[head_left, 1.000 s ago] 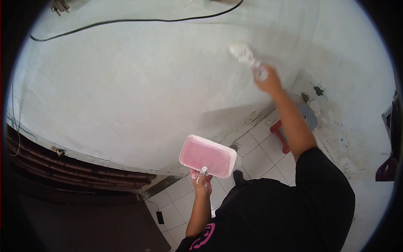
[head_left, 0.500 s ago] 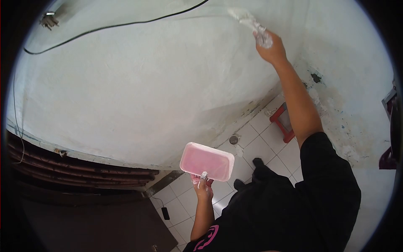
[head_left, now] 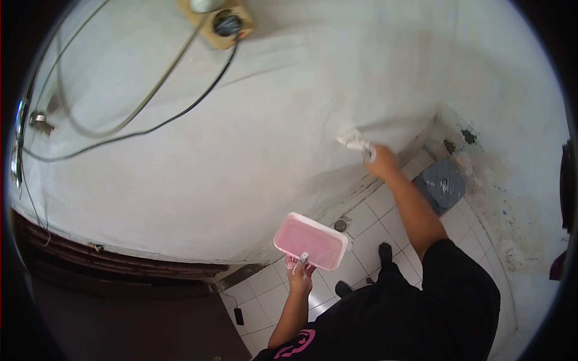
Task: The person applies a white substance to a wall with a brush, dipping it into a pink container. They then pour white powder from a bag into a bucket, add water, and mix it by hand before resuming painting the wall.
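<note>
My left hand (head_left: 299,274) grips a pink rectangular plastic tray (head_left: 310,242) by its near edge, thumb over the rim and fingers beneath. White smears mark the tray's rim and my thumb. Ahead to the right, my right hand (head_left: 380,161) is closed around a white-coated paintbrush (head_left: 352,139), its head at the pale wall (head_left: 241,156). White material also coats the fingers of that hand, and the brush handle is mostly hidden in the grip.
A yellowish socket block (head_left: 220,27) with a plug and hanging cables sits high on the wall. On the tiled floor are a small round container (head_left: 341,225), a grey-topped stool (head_left: 441,183) in the corner and a black phone-like object (head_left: 239,316). Dark furniture (head_left: 120,307) stands at left.
My right hand has brought the brush down along the wall. The view has tilted up, bringing the socket block into sight. My left hand still holds the tray.
</note>
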### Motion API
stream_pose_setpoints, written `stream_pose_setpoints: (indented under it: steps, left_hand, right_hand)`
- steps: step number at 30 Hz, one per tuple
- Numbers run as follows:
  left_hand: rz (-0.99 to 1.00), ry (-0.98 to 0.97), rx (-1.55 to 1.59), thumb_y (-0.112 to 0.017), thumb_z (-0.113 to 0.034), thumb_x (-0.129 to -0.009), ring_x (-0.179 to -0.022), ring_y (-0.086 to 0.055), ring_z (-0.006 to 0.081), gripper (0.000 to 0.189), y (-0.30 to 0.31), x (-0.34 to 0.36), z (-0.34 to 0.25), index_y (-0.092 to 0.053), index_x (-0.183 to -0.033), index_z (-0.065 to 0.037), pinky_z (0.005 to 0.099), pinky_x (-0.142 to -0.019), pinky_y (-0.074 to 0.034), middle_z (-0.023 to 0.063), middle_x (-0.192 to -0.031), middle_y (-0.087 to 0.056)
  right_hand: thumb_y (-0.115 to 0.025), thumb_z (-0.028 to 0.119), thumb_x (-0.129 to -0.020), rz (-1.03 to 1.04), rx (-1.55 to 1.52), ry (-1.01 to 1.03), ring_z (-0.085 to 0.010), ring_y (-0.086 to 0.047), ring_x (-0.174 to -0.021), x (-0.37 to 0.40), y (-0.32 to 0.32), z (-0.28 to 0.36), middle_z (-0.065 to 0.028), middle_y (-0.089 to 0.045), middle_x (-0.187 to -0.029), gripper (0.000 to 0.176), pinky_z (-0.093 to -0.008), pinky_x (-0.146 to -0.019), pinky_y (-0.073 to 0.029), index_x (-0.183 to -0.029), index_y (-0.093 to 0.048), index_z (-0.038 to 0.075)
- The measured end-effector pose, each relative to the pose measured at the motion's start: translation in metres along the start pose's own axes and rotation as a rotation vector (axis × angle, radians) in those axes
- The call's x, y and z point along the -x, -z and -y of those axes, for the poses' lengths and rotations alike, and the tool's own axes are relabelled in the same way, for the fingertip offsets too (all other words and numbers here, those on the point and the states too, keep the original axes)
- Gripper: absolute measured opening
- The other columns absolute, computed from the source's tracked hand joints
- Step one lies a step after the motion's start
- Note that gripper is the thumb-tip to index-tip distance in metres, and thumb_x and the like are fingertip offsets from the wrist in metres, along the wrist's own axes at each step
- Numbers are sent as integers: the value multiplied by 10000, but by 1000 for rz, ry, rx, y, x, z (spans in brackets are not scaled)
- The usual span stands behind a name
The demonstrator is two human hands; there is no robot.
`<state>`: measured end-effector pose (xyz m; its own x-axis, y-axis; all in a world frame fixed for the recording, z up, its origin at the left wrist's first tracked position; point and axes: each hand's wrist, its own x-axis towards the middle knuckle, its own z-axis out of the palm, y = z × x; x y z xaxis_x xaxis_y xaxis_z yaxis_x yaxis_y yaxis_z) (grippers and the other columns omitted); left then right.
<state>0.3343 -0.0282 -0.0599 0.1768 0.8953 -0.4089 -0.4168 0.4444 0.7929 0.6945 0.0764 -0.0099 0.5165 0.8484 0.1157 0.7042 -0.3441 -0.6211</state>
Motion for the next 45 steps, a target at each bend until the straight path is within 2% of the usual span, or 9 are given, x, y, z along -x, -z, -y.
stream_pose_setpoints:
  steps: [6, 10, 15, 18, 22, 27, 32, 37, 45]
  left_hand:
    - [-5, -37, -15, -619, -227, -833, -1140, -521, 302, 555, -42, -21, -13, -339, -1301, -124, 510, -910, -472, 112, -1250, -476]
    - [-47, -44, -49, -596, -214, -838, -1127, -526, 314, 544, -67, -28, -12, -338, -1302, -97, 512, -915, -475, 127, -1259, -467]
    - [-17, -73, -49, -609, -212, -829, -1130, -520, 310, 570, -91, -32, -11, -332, -1316, -106, 512, -918, -467, 117, -1265, -457]
    - [-37, -99, -72, -611, -234, -822, -1138, -513, 326, 569, -106, -35, -12, -351, -1307, -91, 527, -926, -461, 127, -1260, -461]
    - [-8, -67, -51, -623, -201, -827, -1127, -515, 291, 591, -118, -39, -8, -305, -1317, -118, 497, -908, -461, 108, -1251, -454]
    - [0, -84, -59, -621, -202, -827, -1129, -512, 297, 598, -147, -43, 2, -297, -1323, -119, 501, -913, -456, 112, -1260, -445]
    - [-6, -126, -32, -622, -213, -828, -1125, -512, 303, 613, -153, -45, 3, -287, -1333, -119, 501, -910, -457, 118, -1277, -430]
    - [1, -132, -7, -598, -159, -805, -1113, -518, 287, 613, -151, -42, -4, -292, -1336, -125, 491, -904, -464, 107, -1263, -440]
    - [86, -241, -44, -559, -180, -766, -1147, -518, 292, 627, -151, -37, -10, -313, -1329, -59, 468, -942, -455, 124, -1251, -473]
  right_hand:
    - [-589, 216, -824, -331, -200, 217, -387, -574, -697, -36, 104, 50, -168, -606, -716, 176, -448, -610, -442, -798, -616, 43]
    - [-605, 160, -787, -377, -225, 349, -389, -574, -686, -35, 7, -20, -168, -583, -747, 113, -456, -623, -465, -782, -593, 47]
    - [-608, 167, -758, -89, -68, 176, -367, -594, -745, -13, -60, -88, -150, -605, -783, 138, -465, -685, -482, -853, -618, 67]
    - [-604, 181, -760, 150, 35, 138, -359, -601, -786, -29, 1, -67, -145, -624, -806, 196, -457, -691, -485, -925, -637, 81]
    - [-598, 147, -794, -144, -187, 272, -380, -582, -682, -50, 105, -9, -189, -596, -723, 115, -426, -611, -470, -833, -631, 44]
    - [-627, 127, -788, -483, -319, 537, -390, -567, -670, -90, 114, -10, -164, -567, -715, 94, -421, -558, -458, -797, -580, 46]
    - [-605, 172, -757, -108, -46, 279, -373, -604, -765, -51, -17, -99, -157, -602, -804, 179, -466, -722, -493, -908, -635, 82]
    - [-559, 215, -804, 379, 11, -37, -378, -615, -887, -27, -21, -108, -193, -647, -932, 220, -469, -781, -493, -960, -643, 84]
    - [-581, 180, -839, 90, -226, 349, -401, -593, -723, -51, 126, 20, -243, -611, -804, 317, -394, -649, -487, -1136, -612, 75]
